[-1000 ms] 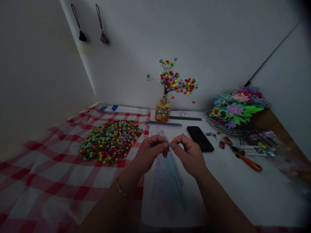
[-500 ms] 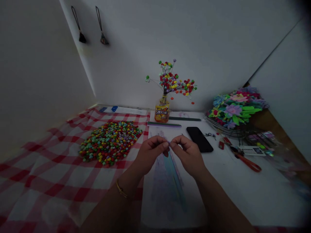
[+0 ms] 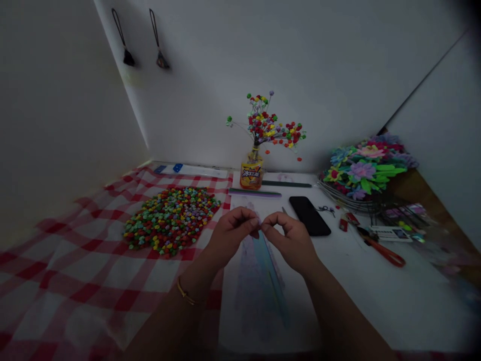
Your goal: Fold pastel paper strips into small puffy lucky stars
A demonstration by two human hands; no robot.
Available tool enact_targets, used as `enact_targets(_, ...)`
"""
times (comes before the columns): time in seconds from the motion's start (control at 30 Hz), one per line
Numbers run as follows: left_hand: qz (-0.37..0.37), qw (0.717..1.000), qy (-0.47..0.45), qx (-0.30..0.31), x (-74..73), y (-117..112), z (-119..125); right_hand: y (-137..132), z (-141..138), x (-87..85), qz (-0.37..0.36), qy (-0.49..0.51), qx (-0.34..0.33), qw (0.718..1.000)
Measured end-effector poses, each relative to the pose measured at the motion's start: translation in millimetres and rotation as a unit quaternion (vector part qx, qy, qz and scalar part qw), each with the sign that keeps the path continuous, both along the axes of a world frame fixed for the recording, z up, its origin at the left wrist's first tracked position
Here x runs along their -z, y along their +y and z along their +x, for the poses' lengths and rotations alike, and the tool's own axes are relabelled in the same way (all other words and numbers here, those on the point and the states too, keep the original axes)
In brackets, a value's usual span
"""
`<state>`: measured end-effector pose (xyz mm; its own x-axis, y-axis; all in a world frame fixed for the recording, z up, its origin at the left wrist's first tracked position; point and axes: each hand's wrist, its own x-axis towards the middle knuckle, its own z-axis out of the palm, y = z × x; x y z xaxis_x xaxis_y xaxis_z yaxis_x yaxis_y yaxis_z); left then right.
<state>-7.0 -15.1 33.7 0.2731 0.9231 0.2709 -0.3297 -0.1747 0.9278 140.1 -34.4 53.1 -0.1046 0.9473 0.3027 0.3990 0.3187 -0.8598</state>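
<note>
My left hand and my right hand meet fingertip to fingertip over the white sheet. Both are closed in a pinch on a small purple paper strip, mostly hidden by the fingers. Beneath them, long thin strips in purple, blue and green lie lengthwise on the white sheet. Left of my hands, a wide pile of tiny colourful paper stars rests on the red-and-white checked cloth.
A labelled bottle holds thin stems tipped with colourful stars. Dark strips lie before it. To the right are a black phone, orange-handled scissors and a bunch of fuzzy flowers. Two tassels hang on the wall.
My hands stay pinched together at nearly the same spot, with the fingers slightly shifted. The whole view has moved a little.
</note>
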Motion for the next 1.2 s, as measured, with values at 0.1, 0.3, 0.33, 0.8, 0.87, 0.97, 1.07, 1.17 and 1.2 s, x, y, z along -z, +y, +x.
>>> enact_targets(0.1, 0.01, 1.0, 0.007, -0.008, 1.5, 1, 0, 0, -1, 0.2, 0.01, 0.007, 0.002, 1.0)
enact_targets(0.3, 0.005, 1.0, 0.013, -0.014, 3.8, 1, 0, 2, 2, 2.9, 0.017, 0.003, 0.003, 1.0)
enact_targets(0.33, 0.003, 1.0, 0.008, -0.017, 3.8, 0, 1, 2, 2, 3.4, 0.018, 0.003, 0.004, 1.0)
enact_targets(0.8, 0.122, 0.983, 0.083, -0.107, 10.6, 0, 1, 3, 3, 8.9, -0.017, 0.088, -0.008, 0.996)
enact_targets(0.87, 0.13, 0.982, 0.087, -0.104, 10.5, 0, 0, 4, 3, 9.1, -0.016, 0.087, -0.011, 0.996)
enact_targets(0.97, 0.125, 0.984, 0.083, -0.092, 10.1, 1, 0, 4, 4, 8.3, -0.015, 0.081, -0.017, 0.996)
enact_targets(1.07, 0.118, 0.986, 0.085, -0.086, 9.4, 1, -1, 3, 5, 7.1, -0.016, 0.077, -0.02, 0.997)
enact_targets(1.17, 0.129, 0.983, 0.1, -0.089, 9.5, 1, 0, 4, 5, 7.2, -0.014, 0.073, -0.018, 0.997)
enact_targets(1.2, 0.132, 0.982, 0.104, -0.09, 9.9, 1, 0, 4, 4, 7.7, -0.018, 0.071, -0.016, 0.997)
